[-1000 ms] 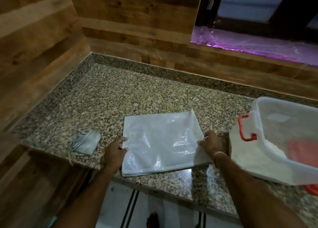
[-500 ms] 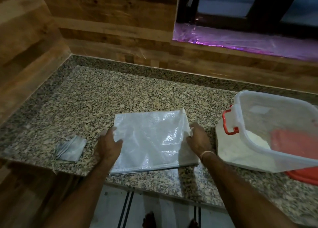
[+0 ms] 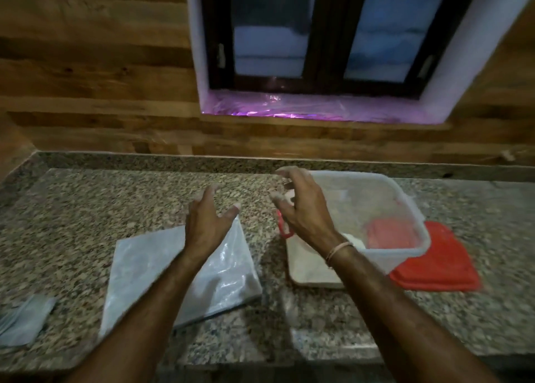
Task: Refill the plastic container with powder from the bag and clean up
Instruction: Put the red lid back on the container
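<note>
Lifted off the folded bag (image 3: pixel 144 267), laid flat on the counter (image 3: pixel 115 197), the left hand (image 3: pixel 207 223) and right hand (image 3: pixel 304 209) are held with grip spread, empty, likely for the container (image 3: pixel 376 197).

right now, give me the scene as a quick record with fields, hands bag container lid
left hand: open, fingers spread, over the bag
right hand: loosely curled, empty, in front of container
bag: folded flat on granite counter
container: clear, lid off, white powder inside
lid: red, lying partly under container
</note>
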`<action>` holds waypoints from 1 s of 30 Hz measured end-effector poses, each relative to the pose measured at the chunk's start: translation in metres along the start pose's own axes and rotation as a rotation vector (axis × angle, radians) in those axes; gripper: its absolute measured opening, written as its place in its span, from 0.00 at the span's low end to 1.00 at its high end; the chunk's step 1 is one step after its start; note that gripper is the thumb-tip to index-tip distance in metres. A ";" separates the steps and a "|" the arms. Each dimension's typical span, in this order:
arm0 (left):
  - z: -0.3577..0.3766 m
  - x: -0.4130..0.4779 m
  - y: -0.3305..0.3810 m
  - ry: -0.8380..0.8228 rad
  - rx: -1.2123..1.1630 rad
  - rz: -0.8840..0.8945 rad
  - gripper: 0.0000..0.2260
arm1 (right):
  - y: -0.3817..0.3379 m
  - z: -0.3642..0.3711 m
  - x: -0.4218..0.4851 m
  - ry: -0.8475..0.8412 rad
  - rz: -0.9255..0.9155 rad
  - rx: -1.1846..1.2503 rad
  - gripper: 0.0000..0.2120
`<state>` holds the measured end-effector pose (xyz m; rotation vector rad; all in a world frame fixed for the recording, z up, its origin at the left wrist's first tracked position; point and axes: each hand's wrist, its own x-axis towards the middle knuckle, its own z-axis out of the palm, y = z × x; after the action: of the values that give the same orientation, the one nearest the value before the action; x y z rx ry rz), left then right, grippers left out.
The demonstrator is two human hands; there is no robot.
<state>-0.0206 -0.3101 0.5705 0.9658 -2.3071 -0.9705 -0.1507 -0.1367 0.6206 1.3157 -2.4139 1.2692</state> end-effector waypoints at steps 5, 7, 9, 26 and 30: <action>0.054 -0.022 0.101 0.025 0.102 0.130 0.30 | 0.071 -0.104 -0.009 0.157 0.078 -0.073 0.19; 0.092 -0.038 0.143 -0.024 0.155 0.164 0.31 | 0.114 -0.146 -0.021 0.205 0.158 -0.091 0.19; 0.131 -0.052 0.178 -0.090 0.202 0.187 0.34 | 0.153 -0.176 -0.035 0.198 0.255 -0.133 0.20; 0.290 -0.074 0.276 -0.309 0.450 0.329 0.33 | 0.418 -0.263 -0.145 -0.127 1.153 -0.234 0.48; 0.291 -0.074 0.277 -0.307 0.439 0.324 0.34 | 0.439 -0.244 -0.149 -0.177 1.184 -0.177 0.53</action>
<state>-0.2736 0.0104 0.5801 0.5890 -2.8975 -0.5143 -0.4490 0.2535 0.4387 -0.2057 -3.4288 1.0013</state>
